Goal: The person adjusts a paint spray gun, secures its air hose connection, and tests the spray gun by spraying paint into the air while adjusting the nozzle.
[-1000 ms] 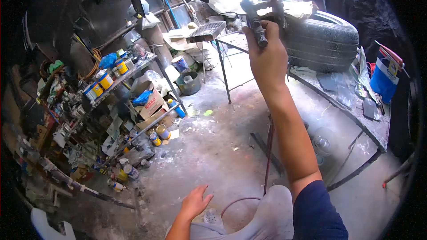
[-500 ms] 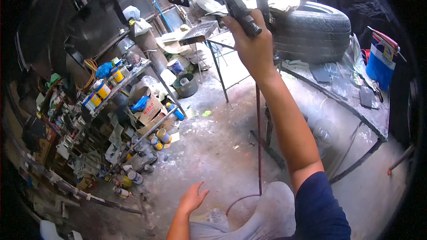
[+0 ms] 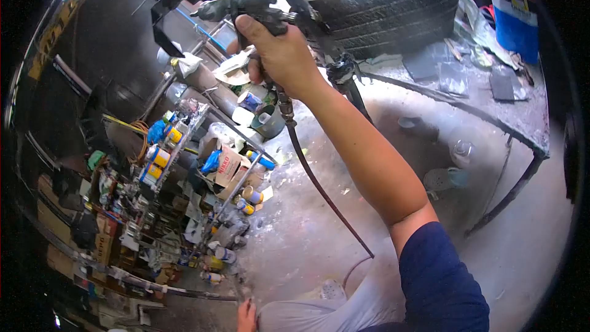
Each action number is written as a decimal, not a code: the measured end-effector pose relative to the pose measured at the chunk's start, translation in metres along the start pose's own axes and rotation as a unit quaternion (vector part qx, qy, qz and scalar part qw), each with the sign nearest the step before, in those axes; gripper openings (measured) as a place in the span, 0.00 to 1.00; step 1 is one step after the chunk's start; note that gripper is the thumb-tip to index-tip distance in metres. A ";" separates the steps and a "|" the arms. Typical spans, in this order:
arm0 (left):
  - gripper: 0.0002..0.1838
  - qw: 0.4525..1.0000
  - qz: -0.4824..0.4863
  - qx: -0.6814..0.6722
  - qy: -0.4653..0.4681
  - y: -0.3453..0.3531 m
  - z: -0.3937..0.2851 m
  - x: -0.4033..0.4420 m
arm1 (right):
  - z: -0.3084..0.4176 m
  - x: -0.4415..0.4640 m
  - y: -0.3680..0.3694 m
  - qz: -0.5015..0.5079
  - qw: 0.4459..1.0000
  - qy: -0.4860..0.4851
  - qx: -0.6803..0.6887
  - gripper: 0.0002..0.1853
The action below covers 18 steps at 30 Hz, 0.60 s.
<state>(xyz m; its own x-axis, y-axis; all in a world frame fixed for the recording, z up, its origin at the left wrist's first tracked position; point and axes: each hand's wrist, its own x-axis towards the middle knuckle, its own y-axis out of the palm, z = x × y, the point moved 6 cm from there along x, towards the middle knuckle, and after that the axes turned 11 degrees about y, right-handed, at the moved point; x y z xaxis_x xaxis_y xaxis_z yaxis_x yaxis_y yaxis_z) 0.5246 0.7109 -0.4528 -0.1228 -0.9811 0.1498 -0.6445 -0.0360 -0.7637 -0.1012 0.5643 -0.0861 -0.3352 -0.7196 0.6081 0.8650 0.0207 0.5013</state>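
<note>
My right hand [image 3: 279, 55], raised at the upper middle, is closed round the grip of a dark spray gun [image 3: 246, 9]. The gun's nozzle end points left, toward a black angular part [image 3: 175, 12]. From the base of the grip a dark red hose [image 3: 316, 178] runs down to the floor beside my leg. Low at the bottom edge, my left hand [image 3: 247, 316] hangs next to my grey trousers [image 3: 307, 315]. Its fingers seem loosely stretched and nothing shows in them; the rest is cut off by the frame.
A large tyre [image 3: 393, 9] lies on the bench [image 3: 491, 114] at right, near a blue and white container [image 3: 515, 21]. Cluttered shelves on the left hold several paint cans [image 3: 160, 157]. A cardboard box [image 3: 228, 166] and bucket [image 3: 268, 122] stand beyond.
My right hand has moved left with the spray gun, which now shows side-on. My left hand has dropped to the bottom edge. The view has shifted, bringing the shelves rightward.
</note>
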 end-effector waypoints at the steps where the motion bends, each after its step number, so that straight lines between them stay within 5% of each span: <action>1: 0.25 0.999 -0.018 -0.023 -0.022 0.004 0.002 -0.007 | 0.000 -0.001 -0.003 0.001 1.000 0.016 0.013 0.25; 12: 0.24 0.988 -0.092 -0.065 -0.107 0.011 -0.018 -0.037 | -0.004 0.026 -0.015 -0.049 0.997 0.062 0.021 0.26; 18: 0.23 0.986 -0.100 -0.067 -0.116 0.014 -0.021 -0.043 | 0.020 -0.007 -0.016 0.061 0.987 0.059 0.138 0.25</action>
<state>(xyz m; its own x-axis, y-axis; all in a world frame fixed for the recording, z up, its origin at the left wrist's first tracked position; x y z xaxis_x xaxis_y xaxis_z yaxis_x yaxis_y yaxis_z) 0.5054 0.7562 -0.4569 0.1828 -0.9746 0.1293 -0.7347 -0.2228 -0.6407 -0.1199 0.5826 -0.0856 -0.1748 -0.7757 0.6065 0.7557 0.2892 0.5876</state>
